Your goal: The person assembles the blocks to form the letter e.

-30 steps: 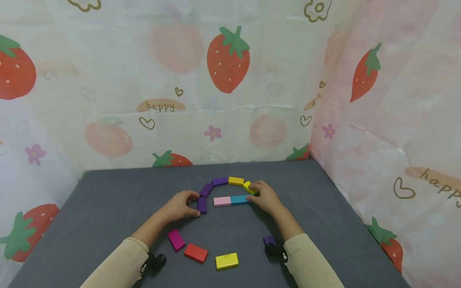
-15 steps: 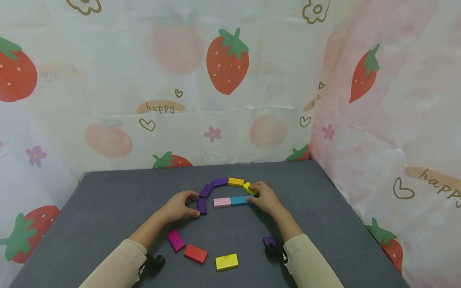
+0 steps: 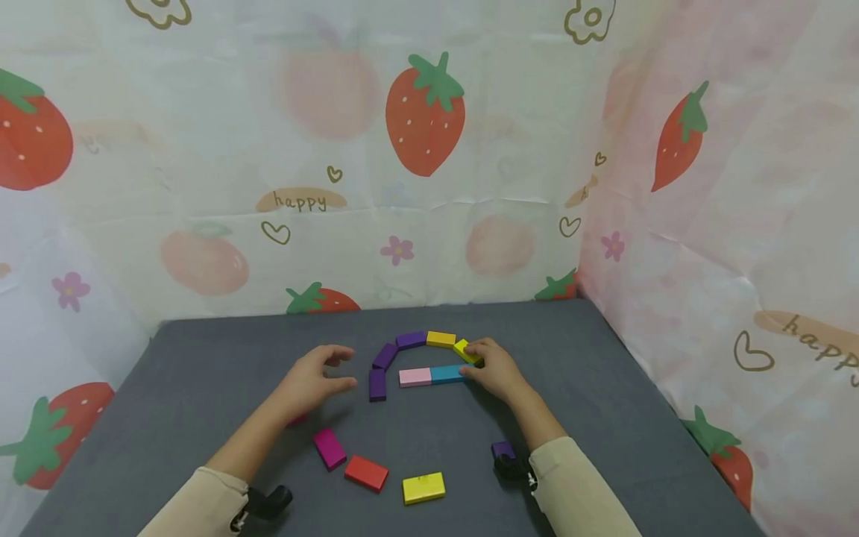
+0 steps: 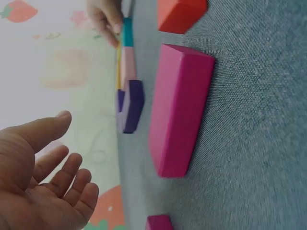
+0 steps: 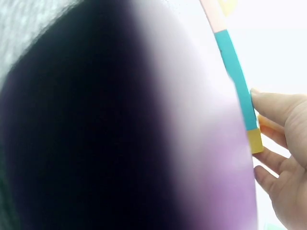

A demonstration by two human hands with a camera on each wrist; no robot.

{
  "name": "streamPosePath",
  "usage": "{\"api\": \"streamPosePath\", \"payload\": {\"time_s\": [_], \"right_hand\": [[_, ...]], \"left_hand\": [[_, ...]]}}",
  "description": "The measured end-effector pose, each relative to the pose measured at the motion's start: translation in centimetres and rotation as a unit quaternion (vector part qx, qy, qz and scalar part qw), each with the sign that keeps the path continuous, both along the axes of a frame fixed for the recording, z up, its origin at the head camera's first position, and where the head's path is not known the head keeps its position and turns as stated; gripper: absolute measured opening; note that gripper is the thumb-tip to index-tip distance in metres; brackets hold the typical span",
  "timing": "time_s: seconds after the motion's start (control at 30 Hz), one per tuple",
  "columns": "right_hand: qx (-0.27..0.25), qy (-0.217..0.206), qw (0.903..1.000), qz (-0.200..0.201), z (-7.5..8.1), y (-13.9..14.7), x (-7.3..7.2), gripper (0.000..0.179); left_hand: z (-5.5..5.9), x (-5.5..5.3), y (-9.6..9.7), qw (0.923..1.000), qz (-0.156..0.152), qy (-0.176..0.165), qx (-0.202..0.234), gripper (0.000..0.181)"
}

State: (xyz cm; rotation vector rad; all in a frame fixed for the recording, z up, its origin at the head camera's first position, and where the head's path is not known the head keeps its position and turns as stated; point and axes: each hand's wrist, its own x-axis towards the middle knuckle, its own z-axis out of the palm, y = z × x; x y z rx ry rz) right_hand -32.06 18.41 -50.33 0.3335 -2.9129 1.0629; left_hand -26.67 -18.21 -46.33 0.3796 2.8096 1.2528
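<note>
Purple blocks (image 3: 378, 386) and yellow blocks (image 3: 441, 339) form an arch (image 3: 411, 340) on the grey tabletop (image 3: 567, 358); a pink block (image 3: 414, 377) and a blue block (image 3: 447, 374) sit end to end within its curve. The left hand (image 3: 309, 382) is spread beside the arch, holding nothing. The right hand (image 3: 495, 370) is at its right end; whether it pinches a block, I cannot tell. The step appears to be aligning the arch; next probably calls for extending its right side. Counted in sight: 4 purple (3 in the arch), 3 yellow (2 there), 2 magenta blocks (image 3: 329, 449), 1 pink, 1 blue, 1 red block (image 3: 365, 473).
</note>
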Motion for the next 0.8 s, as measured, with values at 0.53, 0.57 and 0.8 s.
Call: {"api": "streamPosePath", "payload": {"time_s": [0.53,0.57,0.8], "right_hand": [[0.003,0.000,1.0000,0.009,-0.2,-0.1,0.0,0.049],[0.003,0.000,1.0000,0.009,-0.2,-0.1,0.0,0.049],[0.003,0.005,0.9999,0.009,0.0,0.0,0.0,0.048]], "left_hand": [[0.9,4.0,-3.5,0.9969,0.022,0.060,-0.045,0.052],[0.7,4.2,-3.7,0.9964,0.024,0.065,-0.049,0.051],[-0.5,5.0,-4.8,0.9960,0.036,0.068,-0.046,0.053]]}}
